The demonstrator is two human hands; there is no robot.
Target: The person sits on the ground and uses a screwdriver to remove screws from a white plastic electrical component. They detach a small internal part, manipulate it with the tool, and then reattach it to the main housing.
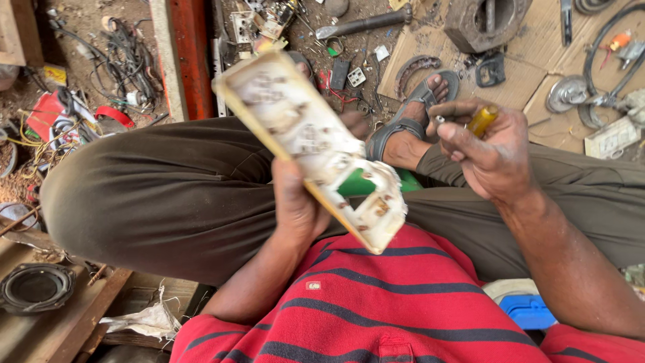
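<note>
Left hand [295, 202]: grip closed on white switch panel [316, 144], tilted above lap.
Right hand [487, 151]: grip clasping yellow-handled screwdriver [480, 119], beside panel.
Around: sandalled foot [413, 124], scrap wires [127, 60], cardboard [524, 81].

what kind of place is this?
Likely an informal repair or scrap workshop, worked on the ground: loose wires, metal parts on cardboard, and a screwdriver beside a worn switch panel.

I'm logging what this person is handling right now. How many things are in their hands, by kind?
Long white switch panel with cut-out openings, gripped at its edge by the left hand: 1
Screwdriver with a yellow handle, in the right hand: 1
Total: 2
</note>
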